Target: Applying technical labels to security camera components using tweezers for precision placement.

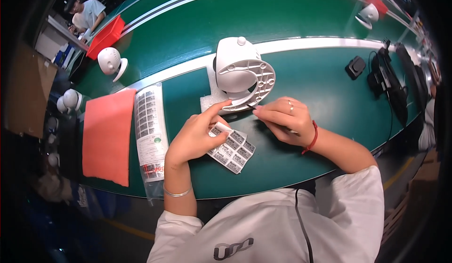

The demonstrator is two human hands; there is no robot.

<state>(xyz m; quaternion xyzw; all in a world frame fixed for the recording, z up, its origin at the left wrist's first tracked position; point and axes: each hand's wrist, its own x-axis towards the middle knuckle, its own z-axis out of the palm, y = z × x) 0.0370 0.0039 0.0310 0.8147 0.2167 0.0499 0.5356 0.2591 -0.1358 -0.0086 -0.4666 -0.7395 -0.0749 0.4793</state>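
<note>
A white plastic device (238,51) with a rounded body and a ribbed oval base lies in front of me, its base facing my way. It leans on a white foam block (207,103). My left hand (200,135) holds a sheet of grey printed labels (234,151) between thumb and fingers. Its index finger reaches out to the lower rim of the base. At that same rim, my right hand (288,120) pinches a small dark thing (251,106), too small to name; the fingertips are close to the device.
Left of my hands lie a clear bag of label sheets (149,117) and an orange foam sheet (109,138). Similar white devices (112,62) stand farther off. A black block (355,67) and cabled black gear (388,81) sit right. A person (87,15) works beside a red bin (107,36).
</note>
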